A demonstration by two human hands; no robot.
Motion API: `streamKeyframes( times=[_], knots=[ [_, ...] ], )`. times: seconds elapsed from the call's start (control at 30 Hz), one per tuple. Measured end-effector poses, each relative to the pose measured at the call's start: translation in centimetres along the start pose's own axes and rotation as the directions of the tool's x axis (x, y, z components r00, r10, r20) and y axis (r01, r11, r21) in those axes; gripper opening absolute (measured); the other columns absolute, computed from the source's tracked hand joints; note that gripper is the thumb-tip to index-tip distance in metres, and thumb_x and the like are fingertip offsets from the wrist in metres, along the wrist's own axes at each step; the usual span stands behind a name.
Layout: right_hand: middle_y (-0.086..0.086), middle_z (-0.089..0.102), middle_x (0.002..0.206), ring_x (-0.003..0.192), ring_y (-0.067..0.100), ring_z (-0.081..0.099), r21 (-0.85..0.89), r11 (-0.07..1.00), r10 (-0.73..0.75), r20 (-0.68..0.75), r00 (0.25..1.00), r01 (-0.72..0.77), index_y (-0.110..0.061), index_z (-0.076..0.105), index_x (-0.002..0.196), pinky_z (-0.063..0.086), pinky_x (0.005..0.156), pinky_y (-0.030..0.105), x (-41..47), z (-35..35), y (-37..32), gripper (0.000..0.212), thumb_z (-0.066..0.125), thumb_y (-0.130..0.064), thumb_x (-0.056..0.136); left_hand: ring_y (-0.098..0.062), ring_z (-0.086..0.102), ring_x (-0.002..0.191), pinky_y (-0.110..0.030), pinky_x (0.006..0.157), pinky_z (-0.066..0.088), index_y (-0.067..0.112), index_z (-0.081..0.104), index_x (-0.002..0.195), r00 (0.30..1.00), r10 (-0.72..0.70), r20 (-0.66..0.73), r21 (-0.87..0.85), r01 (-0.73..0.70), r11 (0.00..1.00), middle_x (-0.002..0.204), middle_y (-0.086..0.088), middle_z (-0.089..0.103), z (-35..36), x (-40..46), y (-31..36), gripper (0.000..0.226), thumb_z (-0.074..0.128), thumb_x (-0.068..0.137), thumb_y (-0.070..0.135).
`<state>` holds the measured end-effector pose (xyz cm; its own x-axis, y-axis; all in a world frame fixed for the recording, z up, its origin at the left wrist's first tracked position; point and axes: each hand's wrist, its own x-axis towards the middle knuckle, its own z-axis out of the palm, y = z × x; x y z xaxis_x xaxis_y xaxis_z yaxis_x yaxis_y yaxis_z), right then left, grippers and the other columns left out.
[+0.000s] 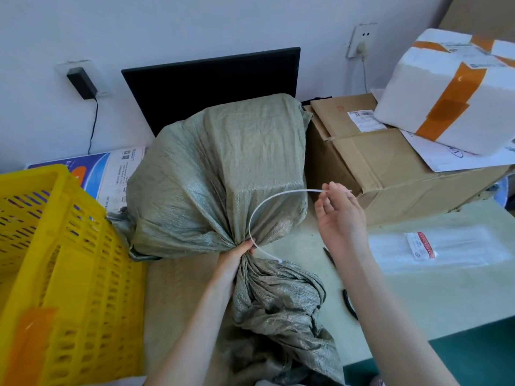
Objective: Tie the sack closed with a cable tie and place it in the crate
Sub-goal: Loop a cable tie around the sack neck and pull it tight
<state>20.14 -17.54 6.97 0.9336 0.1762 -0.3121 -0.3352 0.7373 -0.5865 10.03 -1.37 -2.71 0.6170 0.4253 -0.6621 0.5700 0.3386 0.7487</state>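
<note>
A bulging grey-green woven sack (223,168) lies on the table in the middle, its loose mouth spilling toward me. My left hand (237,256) grips the gathered neck of the sack. A white cable tie (260,207) curves in an arc from the neck up to the right. Its far end is pinched between the fingers of my right hand (338,210), which is raised beside the sack. The tie's near end lies against the neck by my left thumb. The yellow slotted crate (64,263) stands at the left, next to the sack.
A black monitor (211,82) stands behind the sack. A cardboard box (390,168) with a taped white foam box (451,93) on it sits at the right. A clear bag of cable ties (434,249) and a dark tool (349,303) lie on the table at the right.
</note>
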Motion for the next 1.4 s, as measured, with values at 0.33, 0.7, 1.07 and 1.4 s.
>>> streamKeyframes(
  times=[0.33, 0.7, 1.07, 1.4],
  knots=[
    [-0.003, 0.059, 0.071, 0.059, 0.008, 0.045, -0.465, 0.877, -0.055, 0.161, 0.985, 0.125, -0.015, 0.067, 0.079, 0.034, 0.058, 0.022, 2.1, 1.7, 1.4, 0.012, 0.06, -0.015, 0.089, -0.02, 0.036, 0.133, -0.034, 0.104, 0.022, 0.013, 0.067, 0.072, 1.0, -0.016, 0.009, 0.046, 0.015, 0.999, 0.142, -0.002, 0.041, -0.2, -0.2, 0.1, 0.04, 0.063, 0.08, 0.053],
    [-0.001, 0.03, 0.056, 0.042, 0.012, 0.028, -0.481, 0.72, -0.208, 0.536, 0.818, 0.499, -0.016, 0.045, 0.096, 0.032, 0.04, 0.025, -0.1, 4.4, -0.7, 0.011, 0.037, -0.021, 0.102, -0.002, 0.046, 0.086, -0.021, 0.086, 0.02, 0.012, 0.058, 0.067, 0.999, 0.014, 0.042, -0.014, -0.014, 1.0, 0.099, 0.014, 0.051, 0.0, -0.2, 0.1, 0.035, 0.061, 0.086, 0.041],
    [-0.014, 0.046, 0.059, 0.053, 0.003, 0.041, -0.62, 0.055, 0.158, 0.779, 0.606, 0.783, -0.012, 0.06, 0.103, 0.03, 0.054, 0.012, -1.9, 3.4, -1.3, 0.02, 0.041, -0.018, 0.1, -0.01, 0.045, 0.105, -0.023, 0.087, 0.021, 0.011, 0.062, 0.073, 0.999, 0.021, 0.034, 0.018, -0.022, 1.0, 0.117, 0.005, 0.055, -0.5, -0.2, 0.0, 0.033, 0.063, 0.084, 0.042],
    [-0.012, 0.059, 0.081, 0.084, 0.012, 0.045, -0.787, -0.312, 0.627, 0.251, 0.737, 0.533, -0.018, 0.069, 0.099, 0.032, 0.076, 0.026, 1.9, -2.8, 0.8, 0.028, 0.041, -0.018, 0.099, -0.02, 0.055, 0.112, -0.021, 0.082, 0.034, 0.001, 0.069, 0.082, 1.0, -0.021, 0.004, -0.002, 0.021, 1.0, 0.12, -0.005, 0.062, -0.1, -0.9, 0.8, 0.038, 0.071, 0.077, 0.039]
  ],
)
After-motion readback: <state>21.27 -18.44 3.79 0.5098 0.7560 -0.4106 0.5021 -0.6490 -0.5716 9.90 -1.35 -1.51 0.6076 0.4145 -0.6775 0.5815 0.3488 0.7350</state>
